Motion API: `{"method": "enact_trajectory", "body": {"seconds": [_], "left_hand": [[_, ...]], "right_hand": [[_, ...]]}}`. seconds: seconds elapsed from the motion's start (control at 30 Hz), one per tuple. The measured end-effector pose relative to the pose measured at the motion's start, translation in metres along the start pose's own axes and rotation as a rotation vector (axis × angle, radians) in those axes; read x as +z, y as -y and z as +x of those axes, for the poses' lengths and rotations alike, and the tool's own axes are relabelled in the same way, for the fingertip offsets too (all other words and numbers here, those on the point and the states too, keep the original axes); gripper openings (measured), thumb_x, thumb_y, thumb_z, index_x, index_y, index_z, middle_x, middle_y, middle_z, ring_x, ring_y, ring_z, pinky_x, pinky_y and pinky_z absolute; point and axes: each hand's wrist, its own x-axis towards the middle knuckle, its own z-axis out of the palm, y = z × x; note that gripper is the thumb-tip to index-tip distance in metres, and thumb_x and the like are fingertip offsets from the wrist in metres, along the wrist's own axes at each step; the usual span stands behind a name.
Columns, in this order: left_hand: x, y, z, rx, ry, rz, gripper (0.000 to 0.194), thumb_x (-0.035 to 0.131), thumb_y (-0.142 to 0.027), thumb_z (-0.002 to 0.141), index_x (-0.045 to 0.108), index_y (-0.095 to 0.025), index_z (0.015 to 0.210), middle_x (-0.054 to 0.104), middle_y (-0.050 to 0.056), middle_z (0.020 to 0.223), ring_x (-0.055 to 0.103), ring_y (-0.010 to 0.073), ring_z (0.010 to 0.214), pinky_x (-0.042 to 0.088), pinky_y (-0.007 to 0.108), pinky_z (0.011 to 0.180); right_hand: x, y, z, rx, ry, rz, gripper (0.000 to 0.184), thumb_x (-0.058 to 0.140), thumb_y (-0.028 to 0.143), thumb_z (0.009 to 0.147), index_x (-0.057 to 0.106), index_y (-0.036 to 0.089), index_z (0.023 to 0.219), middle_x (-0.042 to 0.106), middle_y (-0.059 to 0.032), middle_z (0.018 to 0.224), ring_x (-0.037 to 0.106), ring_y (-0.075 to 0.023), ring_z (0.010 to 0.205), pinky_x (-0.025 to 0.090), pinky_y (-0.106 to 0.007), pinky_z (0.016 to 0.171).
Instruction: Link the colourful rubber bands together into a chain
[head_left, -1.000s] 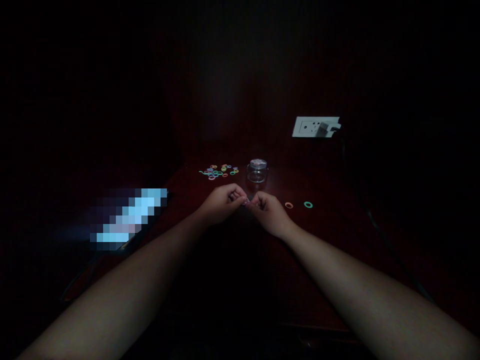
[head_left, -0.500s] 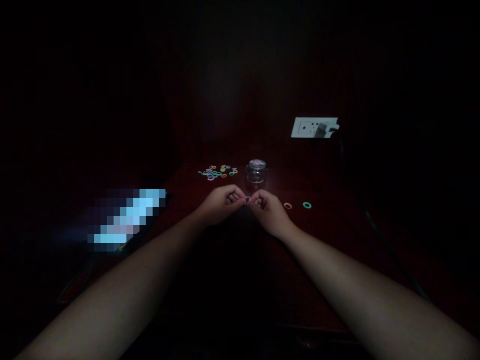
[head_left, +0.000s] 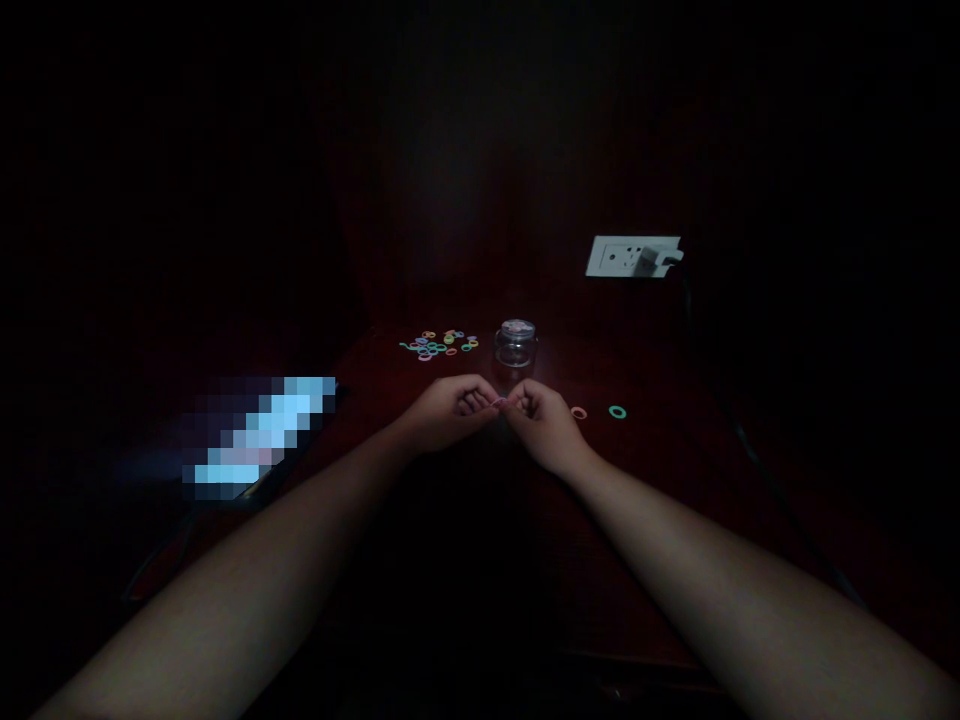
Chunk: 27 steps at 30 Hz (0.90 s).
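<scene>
My left hand (head_left: pixel 459 412) and my right hand (head_left: pixel 544 420) meet over the table, thumbs and forefingers pinched. Between their fingertips is a small pale lilac hair tie (head_left: pixel 501 401), mostly covered by the fingers. Just behind them stands a clear glass jar (head_left: pixel 515 352), upright, with a patterned lid on top. To the right of my right hand lie an orange hair tie (head_left: pixel 578 413) and a green hair tie (head_left: pixel 617 412), apart from each other. Several coloured hair ties (head_left: pixel 433 348) lie in a loose heap beyond my left hand.
A lit screen (head_left: pixel 262 440), blurred out, glows at the left of the dark red table (head_left: pixel 600 590). A white wall socket (head_left: pixel 616 257) with a plug (head_left: pixel 660 260) in it sits at the back right. A dark cable (head_left: pixel 772 490) runs along the right side.
The hair tie between my fingertips now looks flatter and narrower, no longer an open loop. My hands have shifted slightly; the whole view has moved a little as well.
</scene>
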Motion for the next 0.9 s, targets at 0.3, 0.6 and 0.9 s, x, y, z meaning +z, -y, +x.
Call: {"method": "enact_trajectory", "body": {"seconds": [0.3,0.6,0.9], "left_hand": [[0.0004,0.0021,0.0008,-0.05,0.019,-0.078,0.021,0.059,-0.032,0.072,0.051,-0.014,0.077,0.05,-0.003,0.063,0.042,0.0047,0.051,0.03,0.016,0.045],[0.0025,0.0052,0.0007,-0.032,0.055,-0.086,0.018,0.061,-0.028,0.071,0.052,-0.013,0.077,0.054,-0.002,0.062,0.047,0.0051,0.053,0.033,0.016,0.048],[0.003,0.0025,0.0007,-0.055,0.023,-0.051,0.021,0.065,-0.027,0.066,0.049,-0.013,0.069,0.048,-0.005,0.056,0.042,0.0038,0.049,0.031,0.015,0.045]], "right_hand": [[-0.0002,0.0015,0.0003,0.01,-0.01,-0.006,0.017,0.055,0.031,0.07,0.046,0.018,0.066,0.041,0.0049,0.052,0.036,-0.0072,0.045,0.026,-0.02,0.042],[0.0002,0.001,-0.0001,-0.036,0.063,0.065,0.012,0.051,0.029,0.075,0.052,0.017,0.076,0.05,0.0036,0.057,0.04,-0.0066,0.045,0.029,-0.02,0.043],[0.0,0.0047,-0.0003,-0.003,0.071,0.049,0.016,0.057,0.031,0.071,0.052,0.016,0.072,0.049,0.0032,0.056,0.04,-0.0069,0.047,0.029,-0.02,0.043]]}}
